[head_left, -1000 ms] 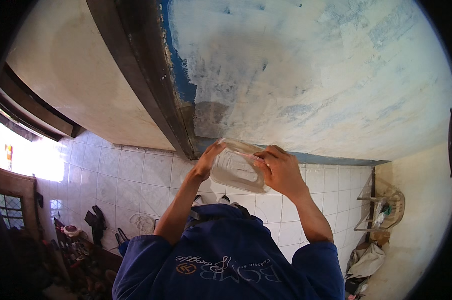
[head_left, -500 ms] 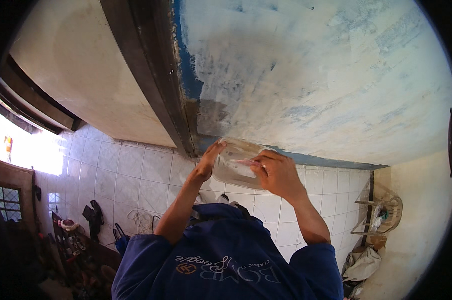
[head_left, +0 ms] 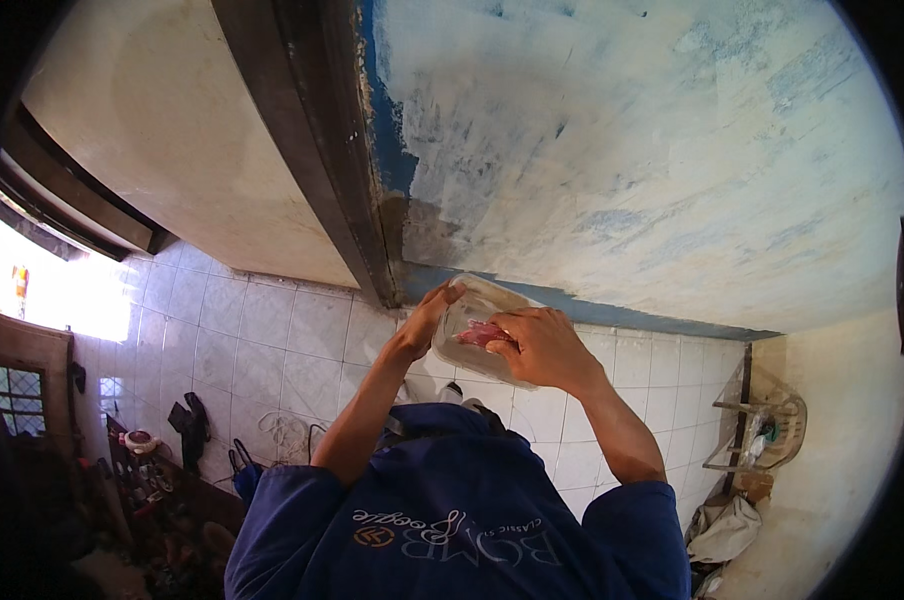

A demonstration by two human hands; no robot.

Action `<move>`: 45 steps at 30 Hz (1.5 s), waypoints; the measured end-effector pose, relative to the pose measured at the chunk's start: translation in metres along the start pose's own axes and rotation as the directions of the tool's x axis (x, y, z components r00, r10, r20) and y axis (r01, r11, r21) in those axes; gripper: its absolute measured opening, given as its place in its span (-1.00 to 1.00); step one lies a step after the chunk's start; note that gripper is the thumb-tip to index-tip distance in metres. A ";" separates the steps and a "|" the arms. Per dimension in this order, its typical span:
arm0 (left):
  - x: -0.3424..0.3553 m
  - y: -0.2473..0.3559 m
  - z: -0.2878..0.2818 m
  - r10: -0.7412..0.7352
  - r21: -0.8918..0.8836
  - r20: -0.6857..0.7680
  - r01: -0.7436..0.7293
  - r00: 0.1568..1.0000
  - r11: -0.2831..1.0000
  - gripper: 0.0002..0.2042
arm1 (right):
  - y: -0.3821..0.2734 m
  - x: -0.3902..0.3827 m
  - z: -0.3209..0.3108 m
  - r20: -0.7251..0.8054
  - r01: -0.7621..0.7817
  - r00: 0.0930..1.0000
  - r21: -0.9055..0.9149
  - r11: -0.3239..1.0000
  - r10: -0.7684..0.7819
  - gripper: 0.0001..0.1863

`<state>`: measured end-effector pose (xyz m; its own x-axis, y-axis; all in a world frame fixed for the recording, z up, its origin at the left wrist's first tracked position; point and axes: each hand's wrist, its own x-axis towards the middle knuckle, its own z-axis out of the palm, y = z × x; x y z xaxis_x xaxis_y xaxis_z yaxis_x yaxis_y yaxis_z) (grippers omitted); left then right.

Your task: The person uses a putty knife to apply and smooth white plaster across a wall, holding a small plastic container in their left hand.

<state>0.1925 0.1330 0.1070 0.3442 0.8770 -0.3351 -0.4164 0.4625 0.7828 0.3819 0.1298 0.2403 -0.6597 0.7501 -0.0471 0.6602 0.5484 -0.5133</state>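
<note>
Item: clear plastic bag (head_left: 477,335), held up between both hands, just under the corner where a dark beam (head_left: 317,150) meets the blue-streaked wall (head_left: 622,150). Contents: we see a red-pink piece (head_left: 484,333) inside, close to the fingers; what it is we cannot tell.

Left hand (head_left: 434,312): raised, fingers pinching the bag's left edge near its top; forearm rising steeply from the blue sleeve (head_left: 282,500).

Right hand (head_left: 544,348): clasped over the bag's right side, back of the hand toward us, fingers curled onto the plastic over the red-pink piece; forearm bare, elbow bent, coming from the other blue sleeve.

Both hands grasp the bag; neither is free.

Garment: blue shirt (head_left: 452,520) with pale lettering, filling the lower middle of the view.

Surroundings, outward: white tiles (head_left: 272,330) behind the arms; a pale cream surface (head_left: 172,130) left of the beam; a bright window (head_left: 52,290) at far left, with dark clutter (head_left: 162,470) below it; at right, a pale plastic chair (head_left: 762,430) holding small items, and crumpled cloth (head_left: 727,530) below it.
</note>
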 end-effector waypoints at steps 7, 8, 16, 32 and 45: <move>-0.001 -0.004 -0.002 -0.032 -0.024 -0.019 0.032 0.999 0.999 -0.47 | 0.007 0.004 0.003 0.047 0.018 0.999 0.050 0.999 -0.020 -0.75; -0.001 -0.004 -0.003 -0.034 -0.023 -0.019 0.034 0.999 0.999 -0.47 | 0.007 0.005 0.001 0.080 -0.017 0.997 0.077 0.997 0.011 -0.78; 0.001 -0.006 -0.015 -0.045 -0.097 -0.029 0.042 0.999 0.994 -0.50 | 0.007 0.004 0.004 -0.057 -0.017 0.998 0.106 0.994 0.023 -0.73; -0.002 -0.011 -0.011 -0.077 -0.056 -0.059 0.074 0.995 0.996 -0.46 | 0.006 -0.004 0.015 -0.046 -0.022 0.999 0.103 0.994 0.026 -0.73; 0.004 -0.025 -0.013 -0.134 -0.081 -0.030 0.131 0.991 0.988 -0.48 | 0.035 -0.001 0.011 0.098 -0.090 0.994 0.382 0.920 0.056 -0.74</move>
<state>0.1935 0.1266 0.0792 0.3717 0.8109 -0.4520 -0.4349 0.5822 0.6869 0.4020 0.1442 0.2126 -0.6537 0.7397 -0.1597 0.5289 0.2957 -0.7955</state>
